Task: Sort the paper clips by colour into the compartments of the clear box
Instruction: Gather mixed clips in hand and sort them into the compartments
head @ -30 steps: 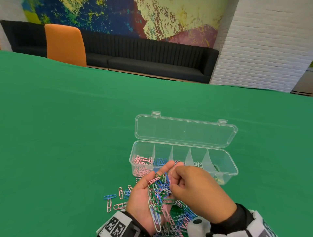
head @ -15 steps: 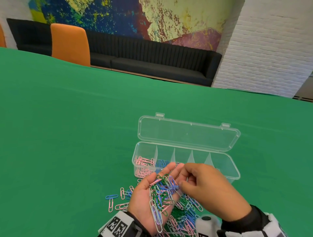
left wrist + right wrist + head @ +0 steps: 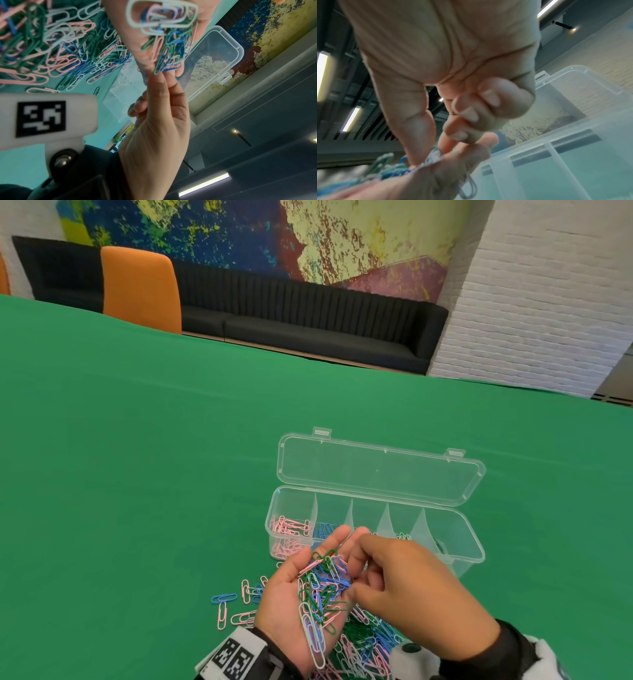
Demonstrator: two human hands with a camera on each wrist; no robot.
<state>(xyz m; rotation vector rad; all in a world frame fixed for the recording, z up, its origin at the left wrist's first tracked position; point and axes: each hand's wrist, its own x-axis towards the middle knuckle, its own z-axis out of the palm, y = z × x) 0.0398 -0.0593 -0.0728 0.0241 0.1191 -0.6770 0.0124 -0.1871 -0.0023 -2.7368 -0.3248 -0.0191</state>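
Note:
My left hand [image 3: 329, 544] lies palm up in front of the clear box [image 3: 472, 546], cupping a mixed pile of paper clips [image 3: 322, 583] in green, blue, pink and pale tones. My right hand [image 3: 358, 565] is beside it, thumb and forefinger pinching a pale clip [image 3: 156, 72] at the left fingertips, the other fingers curled. The right wrist view shows the same pinch on a clip [image 3: 435, 154]. The box's leftmost compartment holds pink clips [image 3: 289, 529] and the one beside it holds blue clips [image 3: 325, 530]. Its lid [image 3: 376, 470] lies open behind.
A loose heap of mixed clips [image 3: 363, 648] lies on the green tablecloth [image 3: 137, 474] under my hands, with a few pink and blue ones [image 3: 224, 599] scattered left. An orange chair [image 3: 140, 289] and a black sofa [image 3: 308, 316] stand beyond the table's far edge.
My right thumb and forefinger have shifted over the left fingertips and closed on a clip from the pile. The left hand has held its place.

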